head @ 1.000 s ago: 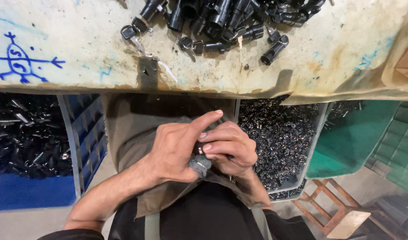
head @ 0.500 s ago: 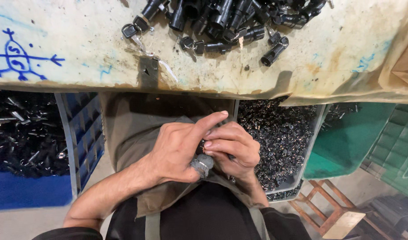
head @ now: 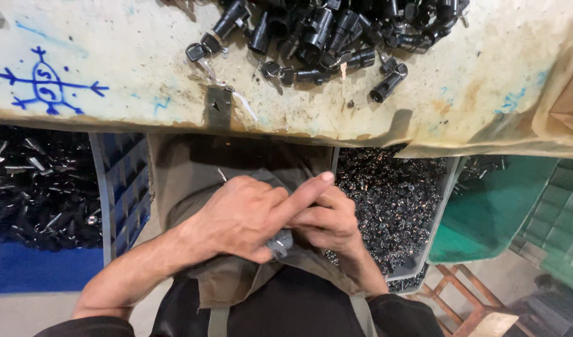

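My left hand and my right hand meet over my lap, just below the worn table edge. Together they grip a small dark cylindrical metal part, which pokes out beneath the left thumb. The left index finger points up and to the right across the right hand. Most of the part is hidden by the fingers. Under the hands lies a brown apron.
A pile of black cylindrical parts with keys lies on the table's far side. A grey bin of small dark metal pieces sits at my right, a blue crate with dark parts at my left, a green bin further right.
The hands stay together on the part and have shifted only slightly; the left index finger stays stretched out over the right hand.
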The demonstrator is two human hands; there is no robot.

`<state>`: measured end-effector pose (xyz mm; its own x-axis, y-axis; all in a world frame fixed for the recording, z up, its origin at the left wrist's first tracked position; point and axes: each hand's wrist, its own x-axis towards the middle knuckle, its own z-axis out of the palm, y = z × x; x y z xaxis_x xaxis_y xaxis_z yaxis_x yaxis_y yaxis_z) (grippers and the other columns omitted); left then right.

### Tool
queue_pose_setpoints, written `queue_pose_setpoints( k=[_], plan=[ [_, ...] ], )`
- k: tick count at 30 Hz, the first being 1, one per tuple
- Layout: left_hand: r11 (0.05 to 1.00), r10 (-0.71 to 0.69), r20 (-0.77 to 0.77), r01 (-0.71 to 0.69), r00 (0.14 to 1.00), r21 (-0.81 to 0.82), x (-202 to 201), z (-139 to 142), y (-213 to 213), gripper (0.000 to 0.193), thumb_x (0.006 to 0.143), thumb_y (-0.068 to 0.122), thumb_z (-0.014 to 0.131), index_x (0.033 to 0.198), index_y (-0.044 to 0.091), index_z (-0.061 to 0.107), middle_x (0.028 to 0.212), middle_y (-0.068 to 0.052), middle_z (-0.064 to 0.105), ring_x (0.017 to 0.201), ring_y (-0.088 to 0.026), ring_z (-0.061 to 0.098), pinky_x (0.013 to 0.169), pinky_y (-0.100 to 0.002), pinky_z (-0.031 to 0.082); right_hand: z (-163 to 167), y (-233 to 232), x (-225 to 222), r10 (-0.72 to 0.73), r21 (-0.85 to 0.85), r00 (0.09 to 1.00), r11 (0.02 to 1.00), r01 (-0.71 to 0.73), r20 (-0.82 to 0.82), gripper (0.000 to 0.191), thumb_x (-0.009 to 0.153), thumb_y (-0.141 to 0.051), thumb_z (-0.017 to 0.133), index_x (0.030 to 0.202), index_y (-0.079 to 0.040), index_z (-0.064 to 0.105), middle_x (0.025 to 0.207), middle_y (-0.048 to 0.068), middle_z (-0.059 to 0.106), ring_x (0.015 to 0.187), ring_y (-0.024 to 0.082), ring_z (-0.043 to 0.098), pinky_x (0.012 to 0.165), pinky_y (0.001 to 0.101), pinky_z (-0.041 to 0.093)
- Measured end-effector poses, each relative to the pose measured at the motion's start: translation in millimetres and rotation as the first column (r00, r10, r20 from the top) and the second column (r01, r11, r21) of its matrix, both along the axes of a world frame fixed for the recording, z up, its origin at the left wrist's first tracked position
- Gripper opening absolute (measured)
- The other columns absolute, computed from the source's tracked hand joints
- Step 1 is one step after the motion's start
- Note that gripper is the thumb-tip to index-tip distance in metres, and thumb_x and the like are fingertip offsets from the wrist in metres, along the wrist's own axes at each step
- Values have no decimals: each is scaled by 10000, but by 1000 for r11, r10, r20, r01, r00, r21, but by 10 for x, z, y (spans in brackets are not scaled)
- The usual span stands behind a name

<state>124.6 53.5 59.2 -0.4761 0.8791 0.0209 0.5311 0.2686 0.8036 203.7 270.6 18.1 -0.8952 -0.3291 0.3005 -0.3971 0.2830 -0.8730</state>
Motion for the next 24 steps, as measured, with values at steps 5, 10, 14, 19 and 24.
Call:
queue_pose_setpoints(
  k=[5, 10, 14, 19, 24],
  plan=[
    [824, 485, -45, -473, 873, -313, 38, 340, -661, 847, 737, 237, 765, 1538, 194, 493, 1299, -131, 715, 805, -292, 750, 664, -399, 580, -136, -166, 3, 319, -827, 775, 356, 435, 545, 69, 1091, -107, 664, 1098, -44, 692, 988, 109, 708, 863, 200, 649, 672, 308, 553],
    [119, 189, -733, -756, 654, -644, 236, 364, -1406, 880, 565, 371, 769, 1372, 60, 604, 1170, -104, 726, 1097, -294, 694, 866, -379, 545, -126, -145, -94, 476, -559, 493, -3, 829, 728, 369, 1065, -403, 431, 1163, -90, 601, 1097, 152, 663, 839, 194, 656, 495, 258, 506],
    [490, 567, -649, -841, 508, -230, -155, 211, -1057, 370, 1017, 190, 786, 1318, 18, 656, 1187, -136, 704, 1055, -312, 656, 957, -423, 515, -30, -267, -129, 789, -728, 477, -56, 683, 387, 417, 1269, -361, 407, 1280, 15, 587, 1141, 183, 648, 877, 182, 633, 579, 242, 526],
    [699, 635, -606, -691, 479, 185, -1165, -228, -189, 437, 765, 86, 778, 1177, 4, 657, 1075, -121, 662, 1011, -335, 615, 807, -416, 469, 121, -325, -156, 421, -304, 231, 115, 946, 877, 328, 1001, -288, 407, 1212, -79, 547, 1117, 183, 619, 808, 217, 611, 553, 304, 541],
    [768, 550, -611, -632, 569, 102, -1409, -345, -226, 369, 692, 9, 761, 1038, 65, 645, 976, -107, 685, 937, -299, 648, 771, -418, 494, 156, -228, 70, 728, -767, 572, -102, 634, 377, 405, 1188, -340, 510, 1369, 19, 550, 1047, 173, 577, 845, 229, 583, 645, 317, 504]
  ],
)
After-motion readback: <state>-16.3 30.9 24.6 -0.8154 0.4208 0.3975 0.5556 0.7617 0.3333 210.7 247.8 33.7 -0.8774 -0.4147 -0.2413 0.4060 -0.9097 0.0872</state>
